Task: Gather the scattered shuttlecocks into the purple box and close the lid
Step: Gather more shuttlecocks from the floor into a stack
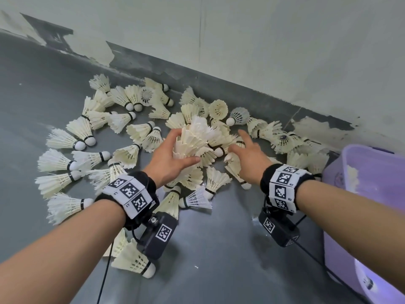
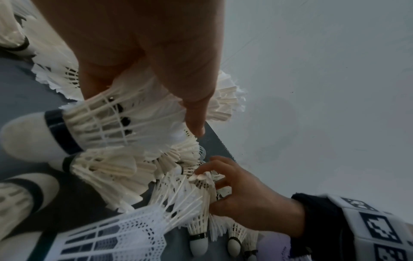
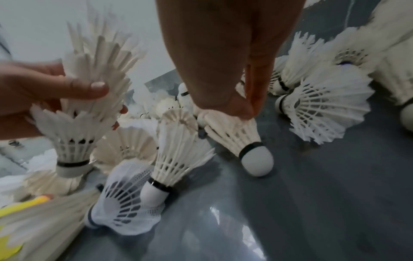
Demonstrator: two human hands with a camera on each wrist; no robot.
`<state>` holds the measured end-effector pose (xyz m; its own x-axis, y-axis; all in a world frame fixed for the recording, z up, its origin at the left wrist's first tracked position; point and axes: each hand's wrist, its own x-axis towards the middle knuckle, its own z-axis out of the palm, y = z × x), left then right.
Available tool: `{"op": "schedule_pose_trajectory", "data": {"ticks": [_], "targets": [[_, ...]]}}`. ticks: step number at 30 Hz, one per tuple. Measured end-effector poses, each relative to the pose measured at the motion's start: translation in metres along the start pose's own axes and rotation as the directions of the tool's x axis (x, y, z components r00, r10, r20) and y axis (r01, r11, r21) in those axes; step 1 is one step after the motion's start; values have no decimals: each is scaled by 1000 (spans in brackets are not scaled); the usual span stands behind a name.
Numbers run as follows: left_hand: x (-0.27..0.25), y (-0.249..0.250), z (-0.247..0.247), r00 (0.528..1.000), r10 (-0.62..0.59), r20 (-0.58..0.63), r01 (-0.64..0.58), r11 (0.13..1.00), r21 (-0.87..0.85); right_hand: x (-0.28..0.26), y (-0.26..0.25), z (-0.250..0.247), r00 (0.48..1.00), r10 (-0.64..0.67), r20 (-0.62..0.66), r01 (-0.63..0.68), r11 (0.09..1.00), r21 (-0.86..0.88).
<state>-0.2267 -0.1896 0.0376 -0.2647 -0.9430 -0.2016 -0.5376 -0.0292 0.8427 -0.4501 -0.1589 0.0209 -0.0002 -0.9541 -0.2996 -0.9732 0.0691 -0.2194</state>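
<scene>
- My left hand (image 1: 169,157) is curled round a bundle of shuttlecocks (image 1: 195,139) nested one inside another, thumb on the near side and fingers wrapped over the far side of the feathers.
- From the right wrist camera I see that bundle (image 3: 82,113) held feathers up, its lowest cork with a black band at the bottom, and the left thumb (image 3: 89,89) pressed across the feathers.
- My right hand (image 1: 249,159) reaches into the pile just right of the bundle, index finger stretched forward; in the right wrist view its fingertips (image 3: 243,109) pinch the feather rim of one shuttlecock (image 3: 243,139) lying on the floor, white cork pointing toward the camera.
- The loose shuttlecocks (image 1: 87,150) lie spread over the grey floor (image 1: 219,249) against the foot of a pale wall (image 1: 263,40), most on their sides, corks pointing every way.
- Most are cream feather ones with a black band at the cork; a few are white plastic mesh, one (image 1: 197,197) lying near my left wrist.
- The purple box (image 1: 359,194) stands at the right edge of the head view, just beside my right forearm, its top open, with something pale showing inside.
- I cannot make out its lid.
</scene>
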Motion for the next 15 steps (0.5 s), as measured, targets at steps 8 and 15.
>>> {"op": "schedule_pose_trajectory", "data": {"ticks": [8,15], "targets": [[-1,13,10,1000,-3,28,2,1000,27,-8,19,-38,932,307,-194,-178,851,493],[3,17,20,998,-4,66,2,1000,24,-10,-7,-71,950,304,-70,41,100,994]]}}
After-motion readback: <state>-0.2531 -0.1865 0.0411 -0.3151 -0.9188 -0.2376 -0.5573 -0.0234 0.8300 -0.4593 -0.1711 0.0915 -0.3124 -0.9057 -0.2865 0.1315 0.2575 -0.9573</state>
